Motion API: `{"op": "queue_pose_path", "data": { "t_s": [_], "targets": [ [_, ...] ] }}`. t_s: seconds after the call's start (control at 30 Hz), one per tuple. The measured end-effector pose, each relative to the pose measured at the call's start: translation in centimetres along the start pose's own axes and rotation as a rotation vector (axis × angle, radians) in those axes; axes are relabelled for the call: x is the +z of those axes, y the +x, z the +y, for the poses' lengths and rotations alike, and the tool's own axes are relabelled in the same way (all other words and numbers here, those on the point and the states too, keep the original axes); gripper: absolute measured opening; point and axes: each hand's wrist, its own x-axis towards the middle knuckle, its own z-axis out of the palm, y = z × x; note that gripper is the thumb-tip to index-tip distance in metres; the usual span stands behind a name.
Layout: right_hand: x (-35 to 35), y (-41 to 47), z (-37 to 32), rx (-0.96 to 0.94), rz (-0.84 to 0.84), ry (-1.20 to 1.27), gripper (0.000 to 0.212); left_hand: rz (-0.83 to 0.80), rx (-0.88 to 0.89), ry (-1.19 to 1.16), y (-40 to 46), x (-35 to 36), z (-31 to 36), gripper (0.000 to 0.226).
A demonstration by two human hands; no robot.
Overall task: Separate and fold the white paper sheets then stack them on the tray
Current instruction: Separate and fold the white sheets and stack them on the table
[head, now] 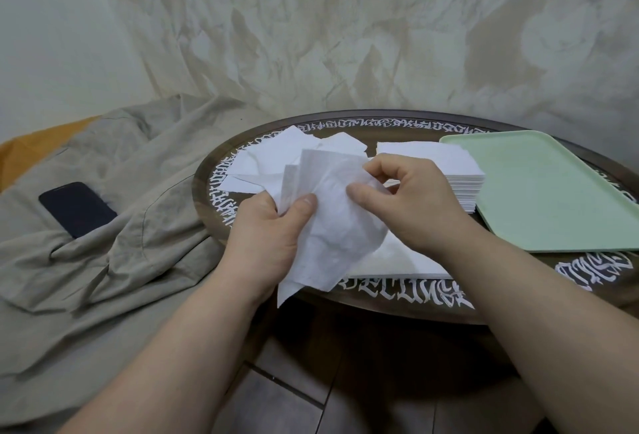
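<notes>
Both hands work at one thin white sheet (332, 222) held up at the centre of the frame, above the near edge of the round dark table (397, 298). The left hand (273, 236) pinches its left side between thumb and curled fingers, seemingly with another ply or two bunched behind (hard to tell how many). The right hand (408, 198) nips the top right corner with thumb and forefinger.

The paper looks flimsy, so pulling the plies apart too sharply could tear it, and a crumpled grip would spoil any clean fold.

The pale green tray (553, 198), at the right of the frame, holds nothing yet. A neat stack of white sheets (449, 170) sits touching its left edge, loose sheets (273, 157) lie behind the hands, and more flat paper (397, 260) lies under them.
</notes>
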Motion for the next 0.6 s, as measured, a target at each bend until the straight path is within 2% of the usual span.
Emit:
{"op": "queue_pose_path", "data": {
  "t_s": [0.17, 0.27, 0.4, 0.5, 0.6],
  "targets": [
    [0.2, -0.1, -0.2, -0.035, -0.029, -0.004, 0.013, 0.006, 0.013, -0.027, 0.0, 0.2, 0.3, 0.007],
    [0.4, 0.0, -0.1, -0.046, 0.017, -0.099, 0.015, -0.034, -0.027, -0.089, -0.1, 0.3, 0.5, 0.019],
    [0.0, 0.1, -0.6, -0.111, 0.099, -0.161, 0.012, -0.043, 0.031, 0.021, -0.1, 0.2, 0.4, 0.032],
    [-0.2, 0.1, -1.0, -0.171, 0.033, -0.132, 0.012, -0.053, 0.04, 0.032, 0.0, 0.1, 0.1, 0.025],
    [-0.1, -0.1, -1.1, -0.137, -0.059, -0.076, 0.02, -0.102, 0.005, -0.016, -0.2, 0.2, 0.1, 0.022]
  ]
}}
